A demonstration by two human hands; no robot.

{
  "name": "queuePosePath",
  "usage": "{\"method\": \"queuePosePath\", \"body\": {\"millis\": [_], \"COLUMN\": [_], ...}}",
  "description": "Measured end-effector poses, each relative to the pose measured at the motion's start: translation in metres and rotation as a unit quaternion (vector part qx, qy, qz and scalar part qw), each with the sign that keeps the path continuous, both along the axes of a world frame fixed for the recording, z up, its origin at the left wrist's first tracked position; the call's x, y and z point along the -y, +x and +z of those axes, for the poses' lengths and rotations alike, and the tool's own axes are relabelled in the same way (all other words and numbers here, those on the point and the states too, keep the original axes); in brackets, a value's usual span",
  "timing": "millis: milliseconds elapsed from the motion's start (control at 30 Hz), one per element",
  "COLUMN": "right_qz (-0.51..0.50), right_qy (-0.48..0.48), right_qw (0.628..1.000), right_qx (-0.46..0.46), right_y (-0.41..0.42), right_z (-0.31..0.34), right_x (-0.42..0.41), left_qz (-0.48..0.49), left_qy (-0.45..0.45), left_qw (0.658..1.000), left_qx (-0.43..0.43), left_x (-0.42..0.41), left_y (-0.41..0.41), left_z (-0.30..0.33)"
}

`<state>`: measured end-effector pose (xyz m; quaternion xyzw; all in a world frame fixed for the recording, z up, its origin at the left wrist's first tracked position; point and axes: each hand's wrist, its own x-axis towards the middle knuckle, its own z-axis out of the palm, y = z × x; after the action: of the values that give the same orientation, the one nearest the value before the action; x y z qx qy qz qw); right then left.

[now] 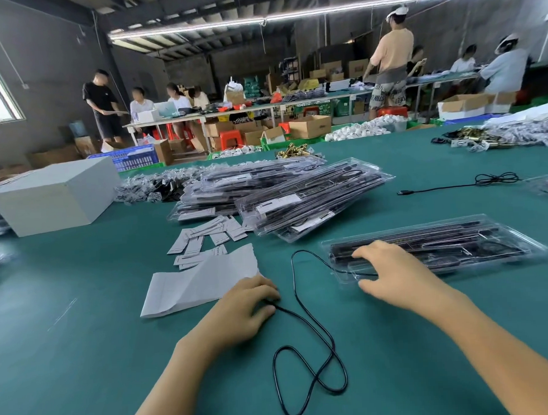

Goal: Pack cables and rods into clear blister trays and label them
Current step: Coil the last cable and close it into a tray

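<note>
A clear blister tray with black rods inside lies on the green table at the right. My right hand rests on its left end, fingers spread over the plastic. A thin black cable runs from that end of the tray and loops across the table toward me. My left hand pinches one end of this cable against the table. Loose white labels lie scattered beyond my left hand. A torn white backing sheet sits just left of the cable.
Stacks of filled blister trays are piled in the middle. A white box stands at the left. Another black cable lies at the far right. Bagged parts are heaped behind the trays. Several people work at tables in the background.
</note>
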<state>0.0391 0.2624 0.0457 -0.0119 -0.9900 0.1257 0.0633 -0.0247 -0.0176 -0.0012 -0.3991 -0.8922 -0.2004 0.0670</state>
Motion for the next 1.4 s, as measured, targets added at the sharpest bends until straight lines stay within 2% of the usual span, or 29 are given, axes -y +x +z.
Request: {"method": "queuePosePath", "body": {"millis": [67, 167, 233, 333, 400, 433, 500, 567, 700, 800, 933, 1000, 1033, 1133, 1200, 1267, 1300, 1400], "right_qz": [0.025, 0.048, 0.063, 0.093, 0.127, 0.144, 0.177, 0.181, 0.093, 0.063, 0.050, 0.058, 0.060, 0.063, 0.067, 0.064, 0.062, 0.060], "right_qy": [-0.048, -0.135, -0.160, -0.163, -0.164, -0.176, -0.221, -0.271, -0.389, -0.439, -0.535, -0.549, -0.558, -0.594, -0.602, -0.572, -0.549, -0.493], "right_qw": [0.997, 0.983, 0.972, 0.957, 0.955, 0.955, 0.950, 0.937, 0.910, 0.894, 0.843, 0.834, 0.828, 0.798, 0.788, 0.813, 0.831, 0.867], "right_qx": [-0.046, -0.112, -0.162, -0.220, -0.213, -0.189, -0.133, -0.123, -0.112, -0.068, -0.033, -0.012, 0.004, 0.076, 0.107, 0.088, 0.059, -0.043], "right_y": [0.002, 0.005, 0.007, 0.013, 0.017, 0.018, 0.021, 0.022, 0.019, 0.015, 0.014, 0.015, 0.015, 0.016, 0.018, 0.020, 0.020, 0.021], "right_z": [-0.005, -0.012, -0.016, -0.020, -0.018, -0.018, -0.019, -0.021, -0.015, -0.009, -0.002, 0.000, 0.000, 0.006, 0.008, 0.006, 0.004, -0.003], "right_x": [0.011, 0.025, 0.034, 0.047, 0.054, 0.058, 0.068, 0.073, 0.063, 0.057, 0.052, 0.052, 0.051, 0.048, 0.047, 0.051, 0.054, 0.062], "left_qz": [-0.003, 0.016, 0.014, 0.035, 0.047, 0.042, 0.029, 0.019, 0.007, 0.043, 0.064, 0.074, 0.084, 0.098, 0.091, 0.080, 0.074, 0.053], "left_qy": [0.037, 0.048, 0.016, -0.025, 0.021, 0.056, 0.133, 0.180, 0.191, 0.215, 0.204, 0.275, 0.333, 0.504, 0.558, 0.576, 0.572, 0.551], "left_qw": [0.999, 0.999, 0.999, 0.986, 0.978, 0.978, 0.982, 0.981, 0.980, 0.960, 0.943, 0.895, 0.850, 0.677, 0.602, 0.567, 0.566, 0.594], "left_qx": [0.038, 0.015, -0.026, -0.159, -0.202, -0.197, -0.133, -0.062, 0.052, 0.175, 0.256, 0.345, 0.400, 0.528, 0.564, 0.583, 0.589, 0.584], "left_x": [0.005, 0.004, -0.003, -0.013, -0.020, -0.025, -0.034, -0.040, -0.040, -0.040, -0.035, -0.034, -0.034, -0.033, -0.030, -0.029, -0.031, -0.039], "left_y": [0.001, 0.000, 0.003, 0.010, 0.017, 0.021, 0.031, 0.037, 0.039, 0.039, 0.038, 0.039, 0.039, 0.037, 0.035, 0.035, 0.036, 0.040], "left_z": [0.007, 0.009, 0.007, 0.011, 0.017, 0.021, 0.029, 0.033, 0.036, 0.039, 0.042, 0.044, 0.046, 0.052, 0.054, 0.054, 0.054, 0.052]}}
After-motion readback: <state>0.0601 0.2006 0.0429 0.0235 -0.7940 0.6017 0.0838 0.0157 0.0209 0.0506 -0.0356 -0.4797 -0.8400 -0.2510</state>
